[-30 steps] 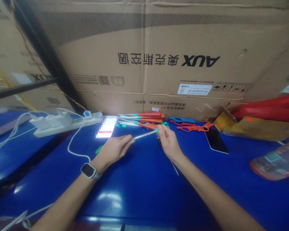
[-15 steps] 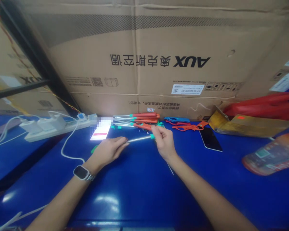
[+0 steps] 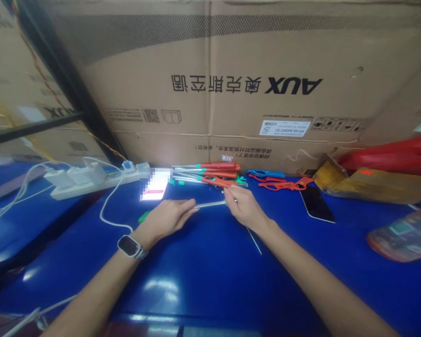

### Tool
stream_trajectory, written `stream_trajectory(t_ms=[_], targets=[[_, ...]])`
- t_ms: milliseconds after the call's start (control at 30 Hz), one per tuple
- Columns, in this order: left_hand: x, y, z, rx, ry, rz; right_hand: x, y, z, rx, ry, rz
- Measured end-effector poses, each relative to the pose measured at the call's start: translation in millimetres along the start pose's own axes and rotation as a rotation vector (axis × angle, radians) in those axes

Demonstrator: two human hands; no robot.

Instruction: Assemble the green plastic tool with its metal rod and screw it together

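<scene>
A slim metal lighter tube (image 3: 210,204) spans the gap between my two hands, above the blue table. My left hand (image 3: 166,217), with a watch at its wrist, pinches the tube's left end. The fingers of my right hand (image 3: 246,207) are closed around its other end, covering most of a green collar there. A thin metal rod (image 3: 254,241) sticks out below my right hand; where it begins is hidden. Just behind the hands lie several long-necked lighters (image 3: 219,176) with red and orange handles. A small green piece (image 3: 143,216) shows beside my left hand.
Blue and red plastic handle shells (image 3: 266,174) lie right of the lighters, beside a dark phone (image 3: 315,204). A lit phone (image 3: 157,185) and a power strip (image 3: 91,182) are on the left. A plastic jar (image 3: 402,234) lies at right. A large carton (image 3: 231,56) stands behind.
The whole view has shifted, so everything sits a little further right. My right fingers now cover more of the green collar. Both hands still hold the tube.
</scene>
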State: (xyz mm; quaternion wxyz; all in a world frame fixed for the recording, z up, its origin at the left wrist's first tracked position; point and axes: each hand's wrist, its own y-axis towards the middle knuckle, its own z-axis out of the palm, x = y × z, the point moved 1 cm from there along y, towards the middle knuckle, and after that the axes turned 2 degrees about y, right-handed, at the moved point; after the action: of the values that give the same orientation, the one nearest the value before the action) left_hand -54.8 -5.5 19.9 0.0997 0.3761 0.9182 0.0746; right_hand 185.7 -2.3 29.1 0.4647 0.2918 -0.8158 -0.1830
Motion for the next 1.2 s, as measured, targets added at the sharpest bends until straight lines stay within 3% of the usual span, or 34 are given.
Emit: stream_trajectory(t_ms=[233,367,533,700,900,1200], targets=[[-2,2,-0.6,-0.033,0.044,-0.077,4,-1,27,-0.255,0.430,0.424],[-4,0,-2.0,-0.027,0.037,-0.154,11,-6,36,-0.273,0.720,0.584],[-11,5,-4.9,-0.005,-0.078,-0.255,17,-8,47,-0.138,0.727,0.558],[-19,9,-4.6,0.016,-0.119,-0.270,17,-11,60,-0.041,0.768,0.554],[-22,8,-6.2,0.013,-0.141,-0.244,18,-13,60,-0.041,0.847,0.605],[-19,5,-4.2,0.020,-0.129,-0.225,13,-11,61,-0.001,0.766,0.468]])
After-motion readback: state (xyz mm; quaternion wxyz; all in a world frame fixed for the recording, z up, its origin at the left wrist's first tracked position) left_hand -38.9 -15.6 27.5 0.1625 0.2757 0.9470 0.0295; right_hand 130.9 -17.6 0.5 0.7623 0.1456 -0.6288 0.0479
